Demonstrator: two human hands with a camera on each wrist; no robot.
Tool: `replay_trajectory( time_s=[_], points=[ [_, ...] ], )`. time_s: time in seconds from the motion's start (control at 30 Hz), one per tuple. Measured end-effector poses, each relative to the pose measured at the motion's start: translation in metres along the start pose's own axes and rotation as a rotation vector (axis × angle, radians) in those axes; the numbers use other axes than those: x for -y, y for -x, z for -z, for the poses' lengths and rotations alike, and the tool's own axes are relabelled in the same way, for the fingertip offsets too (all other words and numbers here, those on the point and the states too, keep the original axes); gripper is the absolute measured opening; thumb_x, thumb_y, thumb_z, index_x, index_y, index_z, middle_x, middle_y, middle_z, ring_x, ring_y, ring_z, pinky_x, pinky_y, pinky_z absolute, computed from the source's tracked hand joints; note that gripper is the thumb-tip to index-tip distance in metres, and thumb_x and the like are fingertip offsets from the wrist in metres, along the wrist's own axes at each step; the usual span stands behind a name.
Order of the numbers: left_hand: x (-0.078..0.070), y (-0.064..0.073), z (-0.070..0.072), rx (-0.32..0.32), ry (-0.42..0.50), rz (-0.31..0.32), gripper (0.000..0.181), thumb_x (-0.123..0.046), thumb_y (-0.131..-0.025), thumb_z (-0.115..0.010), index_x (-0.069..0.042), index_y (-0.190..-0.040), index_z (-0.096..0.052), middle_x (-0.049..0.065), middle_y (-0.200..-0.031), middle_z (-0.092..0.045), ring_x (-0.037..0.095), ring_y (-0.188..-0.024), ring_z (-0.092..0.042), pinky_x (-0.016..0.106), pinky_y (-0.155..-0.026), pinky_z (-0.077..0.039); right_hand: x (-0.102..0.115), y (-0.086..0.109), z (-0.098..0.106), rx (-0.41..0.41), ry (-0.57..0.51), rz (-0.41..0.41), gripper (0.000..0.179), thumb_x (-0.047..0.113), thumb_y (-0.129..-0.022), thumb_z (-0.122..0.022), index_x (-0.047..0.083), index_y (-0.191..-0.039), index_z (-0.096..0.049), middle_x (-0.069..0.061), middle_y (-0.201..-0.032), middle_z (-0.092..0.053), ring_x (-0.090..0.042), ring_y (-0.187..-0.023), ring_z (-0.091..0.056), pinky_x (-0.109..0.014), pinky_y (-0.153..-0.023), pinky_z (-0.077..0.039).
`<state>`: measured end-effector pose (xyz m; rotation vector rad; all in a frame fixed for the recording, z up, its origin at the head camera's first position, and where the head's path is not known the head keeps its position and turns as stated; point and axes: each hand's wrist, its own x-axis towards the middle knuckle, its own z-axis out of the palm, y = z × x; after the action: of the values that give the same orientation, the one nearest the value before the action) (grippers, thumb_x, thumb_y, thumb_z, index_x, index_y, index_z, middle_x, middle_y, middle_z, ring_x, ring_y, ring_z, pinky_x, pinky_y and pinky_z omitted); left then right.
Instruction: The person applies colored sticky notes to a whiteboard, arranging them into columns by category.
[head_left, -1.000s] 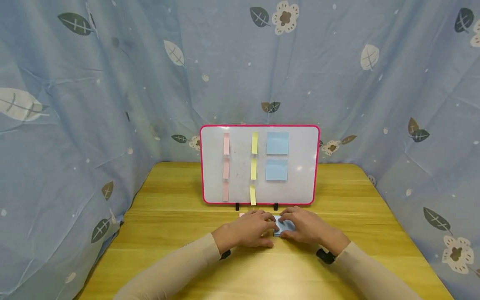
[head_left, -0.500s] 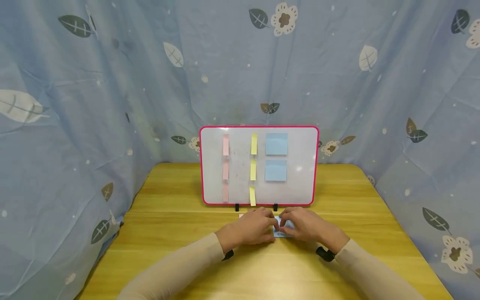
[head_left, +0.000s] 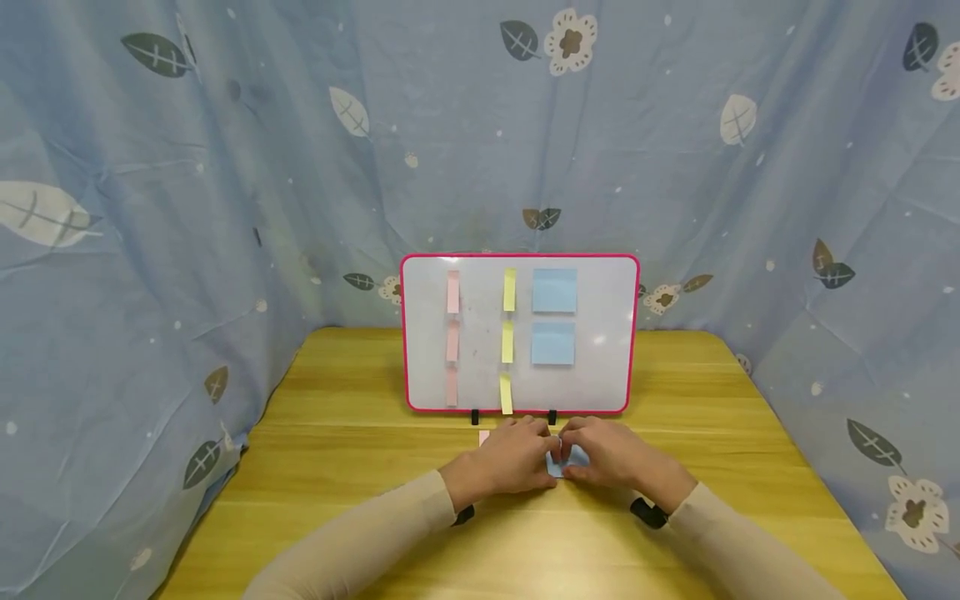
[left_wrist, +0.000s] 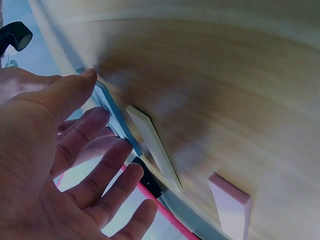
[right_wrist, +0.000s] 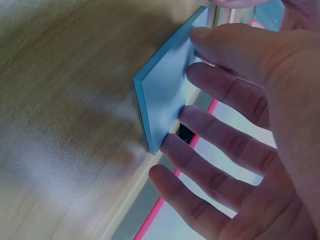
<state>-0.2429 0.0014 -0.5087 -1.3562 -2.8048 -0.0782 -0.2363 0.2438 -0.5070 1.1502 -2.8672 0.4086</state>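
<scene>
A pad of blue sticky notes (head_left: 576,458) lies on the table between my two hands. My left hand (head_left: 516,458) holds its left end, the thumb at the near corner and the fingertips on its surface. From the right, my right hand (head_left: 613,454) touches the pad; in the right wrist view its fingertips lie on the pad's blue face (right_wrist: 162,92), spread and only slightly bent. In the left wrist view a narrow yellow pad (left_wrist: 154,147) and a pink pad (left_wrist: 231,205) sit beside the blue one. From the head, my left hand hides the yellow pad.
Behind the hands stands a whiteboard (head_left: 600,379) with a pink frame on black feet (head_left: 552,417). Stuck on it are columns of pink strips (head_left: 453,292), yellow strips (head_left: 509,290) and two blue notes (head_left: 554,290). A patterned curtain (head_left: 465,150) surrounds the wooden table (head_left: 352,383).
My left hand has shifted slightly right. The right thumb and index finger have moved left over the blue pad, then slightly apart. The board's notes have stayed the same.
</scene>
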Motion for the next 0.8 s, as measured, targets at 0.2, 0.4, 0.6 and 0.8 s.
replay_trajectory(
  time_s=[0.2, 0.4, 0.6, 0.8],
  points=[
    [-0.0015, -0.0010, -0.0003, -0.004, -0.023, 0.001, 0.029, -0.053, -0.104, -0.087, -0.031, -0.121, -0.080, -0.008, -0.123, -0.076, 0.012, -0.112, -0.065, 0.035, -0.102, -0.061, 0.0003, 0.0014, -0.0008, -0.006, 0.022, 0.004, 0.022, 0.036, -0.096, -0.099, 0.025, -0.104, -0.081, 0.003, -0.121, -0.081, -0.017, -0.105, -0.077, -0.038, -0.090, -0.068],
    [-0.0032, 0.0006, -0.0019, 0.008, -0.023, 0.010, 0.024, -0.050, -0.105, -0.087, -0.032, -0.121, -0.082, -0.009, -0.127, -0.077, 0.012, -0.113, -0.067, 0.036, -0.102, -0.062, 0.0021, 0.0037, -0.0043, 0.010, 0.012, -0.003, 0.021, 0.036, -0.097, -0.097, 0.026, -0.105, -0.081, 0.003, -0.123, -0.081, -0.016, -0.108, -0.077, -0.040, -0.094, -0.069],
    [-0.0015, 0.0003, -0.0024, 0.019, -0.024, 0.015, 0.024, -0.049, -0.105, -0.088, -0.034, -0.123, -0.082, -0.009, -0.130, -0.077, 0.012, -0.117, -0.069, 0.038, -0.105, -0.062, 0.0021, 0.0033, -0.0034, 0.026, 0.007, -0.012, 0.020, 0.032, -0.096, -0.098, 0.026, -0.106, -0.081, 0.001, -0.125, -0.081, -0.019, -0.111, -0.079, -0.042, -0.097, -0.069],
    [0.0024, 0.0009, 0.0048, 0.035, 0.036, 0.012, 0.025, -0.044, -0.106, -0.088, -0.032, -0.128, -0.084, -0.009, -0.131, -0.079, 0.015, -0.123, -0.071, 0.043, -0.112, -0.062, 0.0010, 0.0022, -0.0023, 0.028, 0.007, -0.003, 0.008, 0.022, -0.101, -0.089, 0.026, -0.104, -0.082, -0.001, -0.127, -0.083, -0.019, -0.109, -0.080, -0.041, -0.094, -0.069]
  ],
)
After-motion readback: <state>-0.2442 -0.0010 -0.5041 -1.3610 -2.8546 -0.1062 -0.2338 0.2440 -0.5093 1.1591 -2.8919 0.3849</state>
